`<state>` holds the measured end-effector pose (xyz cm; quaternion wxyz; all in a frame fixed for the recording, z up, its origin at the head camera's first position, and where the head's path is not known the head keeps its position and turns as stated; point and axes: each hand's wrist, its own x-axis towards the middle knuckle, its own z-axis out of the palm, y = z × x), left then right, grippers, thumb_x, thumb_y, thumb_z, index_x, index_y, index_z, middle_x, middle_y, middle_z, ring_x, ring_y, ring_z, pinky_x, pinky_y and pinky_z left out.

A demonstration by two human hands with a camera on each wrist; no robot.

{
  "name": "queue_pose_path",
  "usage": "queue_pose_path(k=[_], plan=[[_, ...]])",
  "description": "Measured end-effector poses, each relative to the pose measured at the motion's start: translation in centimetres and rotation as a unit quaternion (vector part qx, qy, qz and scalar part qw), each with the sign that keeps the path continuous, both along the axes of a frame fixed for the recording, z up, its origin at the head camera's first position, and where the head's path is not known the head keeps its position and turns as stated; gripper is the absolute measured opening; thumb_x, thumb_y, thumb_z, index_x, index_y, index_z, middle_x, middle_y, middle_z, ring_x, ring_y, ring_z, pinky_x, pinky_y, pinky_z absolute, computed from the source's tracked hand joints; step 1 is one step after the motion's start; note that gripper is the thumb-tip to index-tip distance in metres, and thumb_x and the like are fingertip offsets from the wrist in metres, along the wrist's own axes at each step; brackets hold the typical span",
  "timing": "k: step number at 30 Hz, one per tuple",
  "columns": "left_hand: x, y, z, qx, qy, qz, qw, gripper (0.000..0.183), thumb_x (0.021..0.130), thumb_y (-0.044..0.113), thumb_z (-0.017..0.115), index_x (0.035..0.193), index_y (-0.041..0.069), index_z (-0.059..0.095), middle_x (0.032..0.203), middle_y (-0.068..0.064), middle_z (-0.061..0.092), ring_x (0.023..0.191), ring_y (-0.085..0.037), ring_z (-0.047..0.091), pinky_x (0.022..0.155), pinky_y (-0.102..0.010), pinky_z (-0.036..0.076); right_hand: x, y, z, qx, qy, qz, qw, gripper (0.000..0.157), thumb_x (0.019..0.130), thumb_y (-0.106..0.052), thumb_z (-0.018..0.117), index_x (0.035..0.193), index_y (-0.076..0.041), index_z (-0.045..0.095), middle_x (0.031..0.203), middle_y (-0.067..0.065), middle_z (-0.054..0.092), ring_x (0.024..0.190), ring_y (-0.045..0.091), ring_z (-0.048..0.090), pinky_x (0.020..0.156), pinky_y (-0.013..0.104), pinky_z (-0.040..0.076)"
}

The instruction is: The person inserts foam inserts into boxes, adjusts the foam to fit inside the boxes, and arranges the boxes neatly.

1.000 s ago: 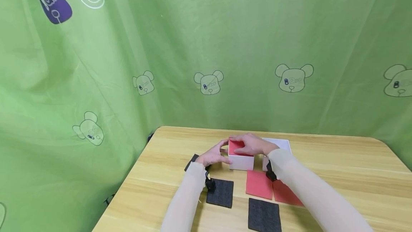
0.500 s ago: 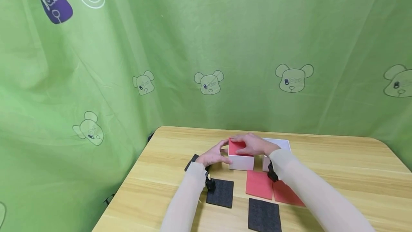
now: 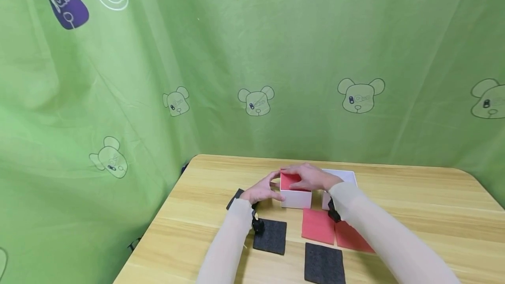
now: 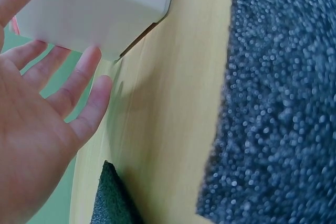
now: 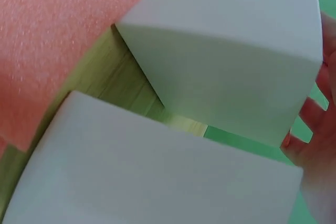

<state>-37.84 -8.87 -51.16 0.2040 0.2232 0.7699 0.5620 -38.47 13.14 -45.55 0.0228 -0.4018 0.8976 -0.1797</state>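
Observation:
A white box stands on the table with red foam showing in its top. My left hand holds the box's left side, thumb at the front corner; in the left wrist view the other fingers lie along its far side. My right hand reaches over from the right, its thumb on the red foam inside and its fingers at the far rim. Its fingertips are partly hidden. In the right wrist view, several of its fingers show beyond the box wall.
A second white box stands just right, partly behind my right forearm. Two red foam squares lie in front of the boxes. Black foam squares lie nearer and to the left, one under my left wrist. A green curtain hangs behind the table.

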Motion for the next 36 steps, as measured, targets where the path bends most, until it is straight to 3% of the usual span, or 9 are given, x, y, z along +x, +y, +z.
queue_pose_path(k=[20,28,36], plan=[[-0.1,0.0,0.0,-0.001,-0.002,-0.002,1.0000,0.090,0.077,0.006,0.077,0.149,0.019,0.025,0.148,0.000,0.033,0.119,-0.020,0.048,0.094,-0.033,0.043,0.2,-0.2,0.2,0.017,0.001,-0.006,1.000,0.058,0.084,-0.032,0.072,0.136,-0.012,0.054,0.132,0.006,0.055,0.113,0.022,0.052,0.090,0.039,0.047],[0.0,0.2,-0.1,-0.001,0.003,-0.001,1.0000,0.091,0.077,0.005,0.077,0.150,0.020,0.024,0.149,0.001,0.031,0.120,-0.021,0.048,0.095,-0.035,0.042,0.0,0.0,0.1,0.021,0.013,0.010,1.000,0.056,0.084,-0.030,0.073,0.134,-0.011,0.056,0.131,0.007,0.056,0.117,0.025,0.051,0.096,0.044,0.043],[-0.1,0.0,-0.2,0.009,-0.006,-0.002,0.9999,0.091,0.077,0.003,0.077,0.149,0.022,0.025,0.147,-0.001,0.033,0.119,-0.022,0.048,0.094,-0.037,0.043,0.3,0.9,0.5,0.013,-0.027,-0.020,0.999,0.060,0.080,-0.029,0.076,0.134,-0.011,0.056,0.131,0.008,0.055,0.119,0.026,0.049,0.096,0.043,0.043]])
